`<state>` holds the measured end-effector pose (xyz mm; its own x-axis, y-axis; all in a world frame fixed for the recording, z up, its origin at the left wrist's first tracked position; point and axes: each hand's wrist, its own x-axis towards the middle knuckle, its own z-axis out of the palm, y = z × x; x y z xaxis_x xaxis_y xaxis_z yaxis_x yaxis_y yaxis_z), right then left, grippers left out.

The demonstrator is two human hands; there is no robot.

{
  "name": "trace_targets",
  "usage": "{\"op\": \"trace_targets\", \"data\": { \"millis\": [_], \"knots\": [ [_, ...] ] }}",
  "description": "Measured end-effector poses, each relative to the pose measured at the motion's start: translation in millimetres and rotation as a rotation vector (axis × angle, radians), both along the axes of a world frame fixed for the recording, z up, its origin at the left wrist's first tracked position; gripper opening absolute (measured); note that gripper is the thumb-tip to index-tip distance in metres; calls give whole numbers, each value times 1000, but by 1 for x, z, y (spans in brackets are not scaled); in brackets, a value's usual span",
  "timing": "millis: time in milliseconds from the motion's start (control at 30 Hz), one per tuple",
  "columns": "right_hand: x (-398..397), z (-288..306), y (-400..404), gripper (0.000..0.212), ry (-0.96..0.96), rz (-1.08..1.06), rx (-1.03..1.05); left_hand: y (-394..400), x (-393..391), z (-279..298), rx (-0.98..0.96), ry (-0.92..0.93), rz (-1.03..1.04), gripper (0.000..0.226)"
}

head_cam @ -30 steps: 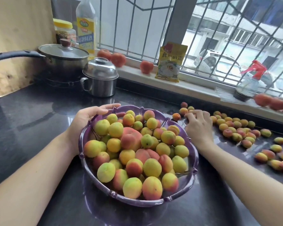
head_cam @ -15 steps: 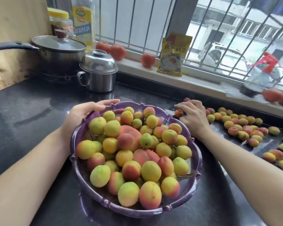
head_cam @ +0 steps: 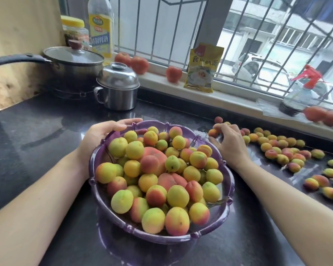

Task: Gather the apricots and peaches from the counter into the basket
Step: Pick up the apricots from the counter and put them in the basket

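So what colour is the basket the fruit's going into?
Purple, a glossy plastic basket with a scalloped rim, seen in the head view.

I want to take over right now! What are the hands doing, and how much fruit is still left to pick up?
Left hand: rests on the far-left rim of the purple basket, steadying it.
Right hand: on the counter just right of the basket, fingertips closing on a small orange apricot.
Done: the basket is already heaped with apricots and a few peaches.
Left: many loose apricots are scattered along the dark counter to the right, below the windowsill. Scoop them into the basket, nearest first.
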<state>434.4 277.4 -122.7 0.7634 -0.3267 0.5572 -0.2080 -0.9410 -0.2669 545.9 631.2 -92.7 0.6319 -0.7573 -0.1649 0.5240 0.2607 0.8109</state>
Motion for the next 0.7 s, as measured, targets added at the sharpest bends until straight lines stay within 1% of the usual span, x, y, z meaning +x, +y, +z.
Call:
{"op": "trace_targets", "data": {
  "millis": [33,133,200,267,333,400,500,533,633,700],
  "knots": [
    [-5,1,4,25,-22,9,55,0,-1,0,-5,4,0,57],
    [-21,13,17,34,-125,50,308,1,-2,-1,-14,12,11,52],
    [-32,31,25,39,-103,114,402,1,-3,-1,-16,12,14,52],
    [-40,53,38,37,-71,162,473,2,-4,1,-16,8,23,52],
    [-43,77,57,35,-52,219,599,3,-4,1,-21,15,34,53],
    [-43,97,77,36,23,252,652,3,-5,0,-30,22,42,58],
    [-44,119,105,36,158,294,611,4,-6,1,-42,28,45,62],
    [-43,122,115,36,186,305,545,4,-5,1,-47,28,44,62],
    [-42,122,141,36,250,339,241,6,-4,-1,-45,19,41,61],
    [-40,117,151,37,305,391,104,6,-3,-2,-47,18,41,62]
  ]
}}
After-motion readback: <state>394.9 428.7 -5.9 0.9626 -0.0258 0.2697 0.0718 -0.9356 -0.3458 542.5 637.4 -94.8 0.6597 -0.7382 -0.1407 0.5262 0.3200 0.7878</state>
